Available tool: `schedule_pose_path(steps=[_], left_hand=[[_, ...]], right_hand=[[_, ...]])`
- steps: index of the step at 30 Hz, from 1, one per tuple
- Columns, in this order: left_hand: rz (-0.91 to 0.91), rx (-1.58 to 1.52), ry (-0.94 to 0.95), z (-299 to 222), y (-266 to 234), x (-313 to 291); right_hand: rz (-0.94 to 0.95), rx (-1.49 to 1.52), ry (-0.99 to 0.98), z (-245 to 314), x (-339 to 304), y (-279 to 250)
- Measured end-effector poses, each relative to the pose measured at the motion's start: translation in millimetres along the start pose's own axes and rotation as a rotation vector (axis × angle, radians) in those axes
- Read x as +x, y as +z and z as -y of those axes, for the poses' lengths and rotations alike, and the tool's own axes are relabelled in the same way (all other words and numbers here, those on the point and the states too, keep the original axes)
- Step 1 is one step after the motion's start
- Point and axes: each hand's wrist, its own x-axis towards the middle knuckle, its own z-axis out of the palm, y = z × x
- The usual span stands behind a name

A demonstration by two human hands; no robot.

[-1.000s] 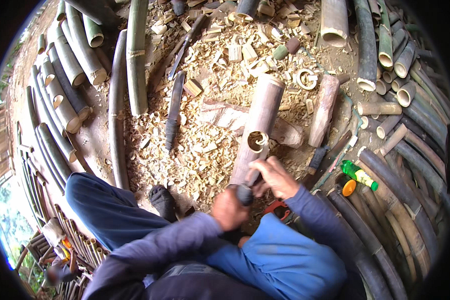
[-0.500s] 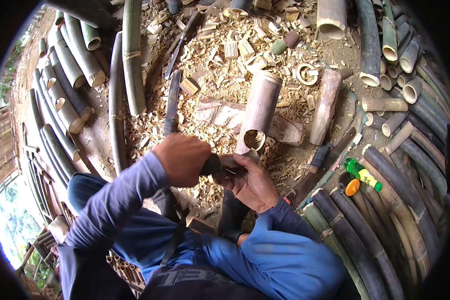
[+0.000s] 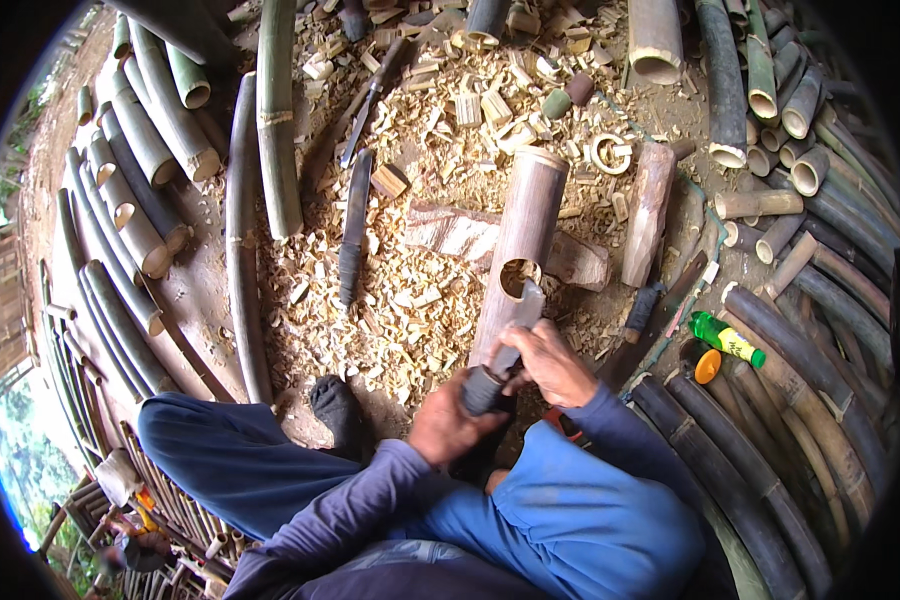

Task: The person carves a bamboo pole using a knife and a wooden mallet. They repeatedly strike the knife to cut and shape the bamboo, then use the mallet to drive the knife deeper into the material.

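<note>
My left hand [image 3: 442, 422] is closed around the dark wrapped handle [image 3: 482, 390] of a knife, low in front of my legs. The knife's grey blade [image 3: 522, 318] points up and away, its tip by the cut opening in a thick bamboo tube [image 3: 536, 210]. My right hand [image 3: 552, 368] has its fingers bent round the blade just above the handle. The tube leans over a rough wood block [image 3: 450, 232], its near end running down behind my hands. Part of the blade is hidden by my right fingers.
A second dark-handled knife [image 3: 354, 230] and a longer knife [image 3: 374, 98] lie left among shavings. Another wood block [image 3: 650, 210] and a bamboo ring [image 3: 611, 153] lie right. Bamboo poles line both sides. A green bottle [image 3: 727, 338] rests on the right-hand poles.
My left hand has come down and right with the knife handle. The right hand has moved up and right, its fingers now bent round the blade, which points toward the tube's opening.
</note>
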Motion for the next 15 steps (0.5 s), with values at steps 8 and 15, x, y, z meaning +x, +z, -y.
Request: schedule_pose_path(steps=[8, 15], left_hand=[[-0.212, 1.016, -0.02, -99.0, -130.4, 43.9], [-0.213, 1.674, 0.511, -198.4, -75.8, 77.5]], right_hand=[[0.116, 0.627, -0.228, -0.1, 42.5, 52.0], [0.4, 1.264, -0.276, -20.6, 64.2, 24.7]])
